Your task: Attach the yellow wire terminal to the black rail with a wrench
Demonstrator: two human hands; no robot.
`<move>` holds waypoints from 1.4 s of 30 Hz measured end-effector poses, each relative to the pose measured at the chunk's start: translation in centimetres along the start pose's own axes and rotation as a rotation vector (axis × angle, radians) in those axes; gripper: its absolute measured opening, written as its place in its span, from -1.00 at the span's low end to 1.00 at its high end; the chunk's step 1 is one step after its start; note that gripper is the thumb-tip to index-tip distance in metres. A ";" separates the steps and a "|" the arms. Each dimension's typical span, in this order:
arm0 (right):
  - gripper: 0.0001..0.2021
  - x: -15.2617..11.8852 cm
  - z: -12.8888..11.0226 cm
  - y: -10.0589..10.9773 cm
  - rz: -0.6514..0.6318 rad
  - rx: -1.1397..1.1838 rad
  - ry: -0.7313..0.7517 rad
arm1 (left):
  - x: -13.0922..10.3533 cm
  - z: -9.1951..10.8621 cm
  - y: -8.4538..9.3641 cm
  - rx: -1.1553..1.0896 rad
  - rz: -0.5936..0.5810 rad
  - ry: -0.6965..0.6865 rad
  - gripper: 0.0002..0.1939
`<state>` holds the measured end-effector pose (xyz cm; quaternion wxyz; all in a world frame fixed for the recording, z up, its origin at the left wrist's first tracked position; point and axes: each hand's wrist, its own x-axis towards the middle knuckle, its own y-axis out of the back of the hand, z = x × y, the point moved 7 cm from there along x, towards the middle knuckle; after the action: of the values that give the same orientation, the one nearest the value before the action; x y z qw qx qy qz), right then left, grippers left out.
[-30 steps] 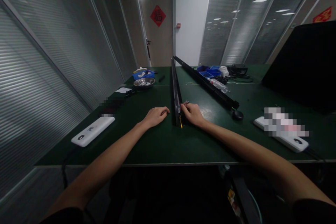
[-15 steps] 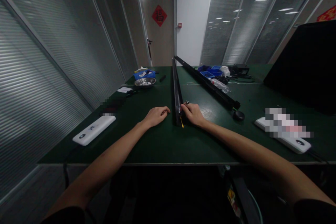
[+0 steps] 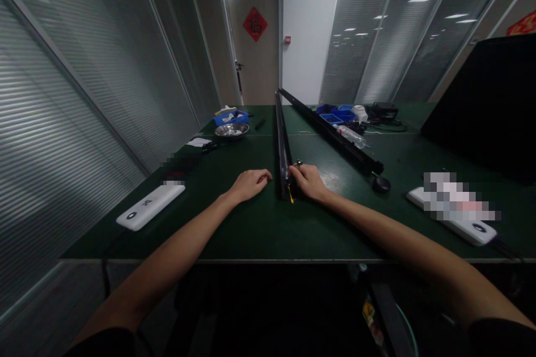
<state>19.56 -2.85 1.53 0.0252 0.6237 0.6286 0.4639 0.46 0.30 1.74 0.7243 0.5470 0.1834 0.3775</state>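
A long black rail (image 3: 282, 145) runs away from me across the green table (image 3: 234, 240), with a short yellow wire (image 3: 291, 195) sticking out of its near end. At the right side of that end, my right hand (image 3: 310, 181) is closed, its thumb side against the rail. A small shiny round metal piece (image 3: 299, 163) shows above its fingers; what it belongs to is hidden. My left hand (image 3: 251, 184) rests on the table just left of the rail, apart from it, fingers loosely bent and holding nothing.
A second black rail (image 3: 335, 136) lies slanted to the right, near a round black object (image 3: 381, 184). White devices (image 3: 151, 206) lie at both sides. Farther back are a metal bowl (image 3: 231, 131), blue trays (image 3: 343, 114), a plastic bottle (image 3: 352, 136) and a dark screen (image 3: 481, 106).
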 end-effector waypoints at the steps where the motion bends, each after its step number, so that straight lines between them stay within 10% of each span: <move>1: -0.76 0.0 0.0 0.0 0.000 0.001 0.001 | 0.0 0.0 0.0 -0.001 0.000 0.000 -0.73; 42: -0.76 0.0 0.0 0.0 -0.026 0.007 0.015 | 0.0 0.0 0.0 0.002 0.007 -0.021 -0.73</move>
<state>19.51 -2.84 1.54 0.0243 0.6123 0.6384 0.4658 0.53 0.31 1.72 0.7245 0.5521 0.1742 0.3741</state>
